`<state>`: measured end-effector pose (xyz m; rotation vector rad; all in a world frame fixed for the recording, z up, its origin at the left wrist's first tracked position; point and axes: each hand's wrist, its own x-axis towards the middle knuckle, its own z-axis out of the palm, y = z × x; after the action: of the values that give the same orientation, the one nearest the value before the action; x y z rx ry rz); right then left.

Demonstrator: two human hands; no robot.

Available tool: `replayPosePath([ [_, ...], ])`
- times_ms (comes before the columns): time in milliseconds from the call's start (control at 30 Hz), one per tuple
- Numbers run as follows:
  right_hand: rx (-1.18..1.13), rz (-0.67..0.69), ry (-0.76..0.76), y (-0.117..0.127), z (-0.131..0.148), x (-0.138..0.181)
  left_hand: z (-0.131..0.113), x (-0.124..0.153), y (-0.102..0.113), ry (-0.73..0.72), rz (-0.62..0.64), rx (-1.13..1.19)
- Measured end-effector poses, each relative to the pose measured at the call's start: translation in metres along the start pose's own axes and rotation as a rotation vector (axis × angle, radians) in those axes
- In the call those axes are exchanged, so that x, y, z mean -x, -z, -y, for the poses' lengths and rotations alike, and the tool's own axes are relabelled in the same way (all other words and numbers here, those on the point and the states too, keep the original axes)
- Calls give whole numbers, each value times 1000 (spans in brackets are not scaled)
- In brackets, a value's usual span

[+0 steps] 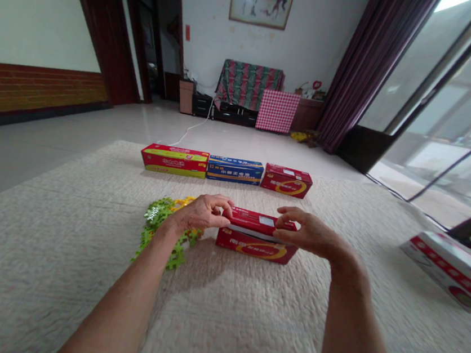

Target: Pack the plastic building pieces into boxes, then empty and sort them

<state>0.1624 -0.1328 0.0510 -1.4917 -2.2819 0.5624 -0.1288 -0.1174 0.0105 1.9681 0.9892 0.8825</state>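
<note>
A red cardboard box (253,245) with a yellow ring print rests on the quilted cover in front of me. Its lid (251,219) stands slightly raised along the near edge, with a pale strip showing beneath. The lid's left end is pinched between the thumb and fingers of my left hand (206,211). At the right end, my right hand (308,230) grips the lid the same way. What lies inside the box is hidden. Green and yellow plastic snowflake-like pieces (158,218) lie left of the box, partly behind my left wrist.
Beyond, a red-and-yellow box (175,161), a blue box (235,171) and another red box (286,181) stand in a row. A white-and-red carton (454,269) lies at the far right. All sit on the cream quilted cover (235,324).
</note>
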Motion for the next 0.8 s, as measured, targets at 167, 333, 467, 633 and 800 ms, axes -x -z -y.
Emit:
replayPosePath([
  [167,-4,63,-6,0,1,0,-5,-1,1,-12,47,-55],
  [333,13,75,-24,-3,-3,-2,-6,-2,1,6,57,-60],
  [467,19,63,-25,-4,-1,-2,-6,-2,0,1,65,-67],
  [633,34,66,-30,-7,2,-3,-6,-2,-2,-2,72,-161],
  [800,51,65,-73,-9,9,-2,-4,-2,-4,-42,85,-152],
])
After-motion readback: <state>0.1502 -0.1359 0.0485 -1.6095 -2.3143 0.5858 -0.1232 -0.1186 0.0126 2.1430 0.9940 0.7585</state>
